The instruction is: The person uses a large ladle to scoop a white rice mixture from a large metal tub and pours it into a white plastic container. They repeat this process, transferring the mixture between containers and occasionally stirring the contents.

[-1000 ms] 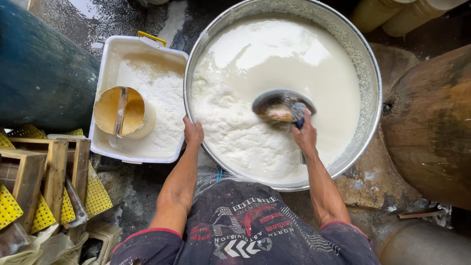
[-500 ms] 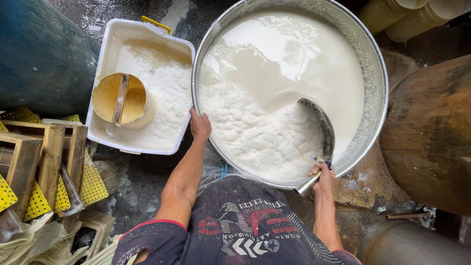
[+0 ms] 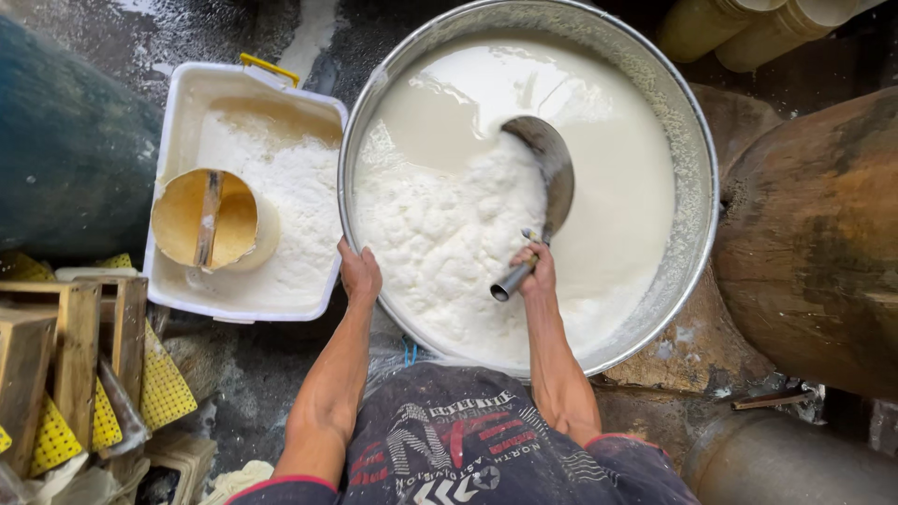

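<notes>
A large round metal basin [image 3: 697, 140] holds white milky liquid with foamy curd piled on its near left side. My right hand [image 3: 536, 271] grips the handle of a metal ladle [image 3: 552, 173], whose bowl stands on edge in the liquid at the curd's border. My left hand [image 3: 359, 274] rests on the basin's near left rim, fingers curled over it.
A white rectangular tub [image 3: 178, 140] left of the basin holds white foam and a floating yellow scoop [image 3: 206, 217]. Wooden frames [image 3: 65, 346] and yellow mesh sit at lower left. A dark barrel [image 3: 56, 140] stands far left, a brown rounded vessel [image 3: 823, 234] right.
The ladle swept from the basin's right rim back toward the middle, and my right hand moved left and up with it. My left hand stayed on the rim.
</notes>
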